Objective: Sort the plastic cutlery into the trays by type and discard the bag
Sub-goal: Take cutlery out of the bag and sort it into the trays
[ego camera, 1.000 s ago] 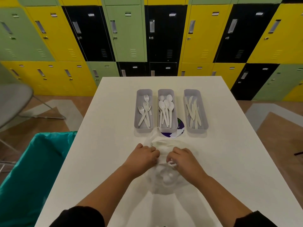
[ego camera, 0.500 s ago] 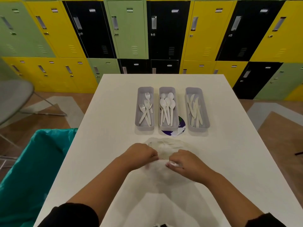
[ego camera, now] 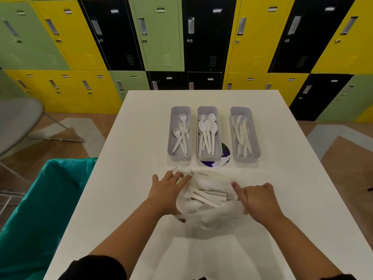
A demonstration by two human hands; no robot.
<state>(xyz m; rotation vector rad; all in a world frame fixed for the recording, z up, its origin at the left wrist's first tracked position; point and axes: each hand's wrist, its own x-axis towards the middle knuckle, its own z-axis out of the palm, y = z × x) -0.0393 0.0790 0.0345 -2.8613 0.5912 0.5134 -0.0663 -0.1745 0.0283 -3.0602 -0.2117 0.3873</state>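
Your left hand (ego camera: 167, 190) and right hand (ego camera: 257, 201) each pinch a side of the clear plastic bag (ego camera: 207, 201), fingers clamped on film, its mouth spread over loose white cutlery (ego camera: 207, 196). Pull unevenly and the thin film may tear, or pieces may spill across the white table (ego camera: 129, 178). Fork tray (ego camera: 179, 134), spoon tray (ego camera: 209, 134) and knife tray (ego camera: 244, 134) lie at 12 o'clock; the teal-lined bin (ego camera: 40, 199) at 9 o'clock. Lockers (ego camera: 159, 33) back the room.

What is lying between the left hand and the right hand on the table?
In the head view, the clear bag with white cutlery lies between the left hand and right hand.
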